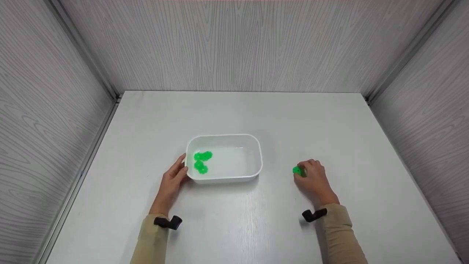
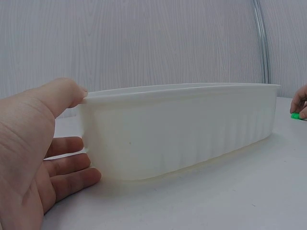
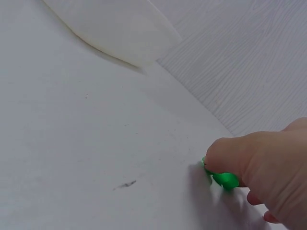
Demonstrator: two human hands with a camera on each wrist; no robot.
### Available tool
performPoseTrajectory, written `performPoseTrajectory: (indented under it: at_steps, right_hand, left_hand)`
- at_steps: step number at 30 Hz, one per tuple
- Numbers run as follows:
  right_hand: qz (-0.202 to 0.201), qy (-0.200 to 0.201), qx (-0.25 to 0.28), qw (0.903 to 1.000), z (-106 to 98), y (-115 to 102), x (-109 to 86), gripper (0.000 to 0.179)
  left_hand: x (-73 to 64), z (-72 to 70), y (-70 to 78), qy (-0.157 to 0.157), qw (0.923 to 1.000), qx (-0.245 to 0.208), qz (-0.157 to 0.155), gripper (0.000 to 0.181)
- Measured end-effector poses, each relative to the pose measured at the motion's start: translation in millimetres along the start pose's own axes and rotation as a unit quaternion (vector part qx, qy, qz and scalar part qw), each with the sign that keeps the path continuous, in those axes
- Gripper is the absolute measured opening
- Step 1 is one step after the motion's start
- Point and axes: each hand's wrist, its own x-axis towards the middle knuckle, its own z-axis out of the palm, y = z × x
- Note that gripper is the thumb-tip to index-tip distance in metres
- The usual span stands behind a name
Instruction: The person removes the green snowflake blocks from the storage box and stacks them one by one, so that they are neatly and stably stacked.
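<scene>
My left hand (image 1: pixel 174 178) rests against the left end of a white plastic container (image 1: pixel 220 179). In the left wrist view its thumb lies at the rim, while the relaxed fingers (image 2: pixel 72 165) touch the outer wall low down. Inside the container, at its left side, lie several small bright green flower-shaped pieces (image 1: pixel 200 167) with scalloped edges. To the right of the container, my right hand (image 1: pixel 315 181) pinches another green flower-shaped piece (image 1: pixel 296 170) between thumb and fingers, low over the table. Part of that piece (image 3: pixel 225 180) is hidden behind the thumb in the right wrist view.
Everything stands on a white tabletop (image 1: pixel 227 220). Pale wood-grain panels (image 1: pixel 234 44) rise at the back and on both sides. A small dark mark (image 3: pixel 127 184) shows on the table surface near the right hand. Both wrists carry black camera mounts (image 1: pixel 168 222).
</scene>
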Motion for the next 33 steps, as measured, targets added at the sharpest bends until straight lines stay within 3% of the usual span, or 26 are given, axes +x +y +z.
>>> performPoseTrajectory:
  at_steps: [13, 18, 25, 33]
  right_hand:
    - [-0.056, 0.006, -0.018, 0.9983, 0.7, 4.9, 0.9, 0.034]
    - [-0.051, 0.003, -0.014, 0.9986, 0.3, 4.3, 2.4, 0.044]
    - [-0.065, 0.016, 0.013, 0.9976, -4.3, -13.7, 7.8, 0.052]
    - [-0.107, 0.054, 0.057, 0.9911, 0.1, -41.7, 18.3, 0.045]
  left_hand:
    - [0.4, 0.6, 0.5, 0.017, 0.9996, 0.009, -0.022, 0.051]
    - [-0.1, 1.2, 1.3, 0.019, 0.9994, 0.007, -0.029, 0.051]
    - [3.1, -2.6, -6.5, 0.014, 0.9997, 0.009, -0.018, 0.051]
    - [8.2, -5.4, -18.8, 0.03, 0.9991, 0.03, -0.009, 0.048]
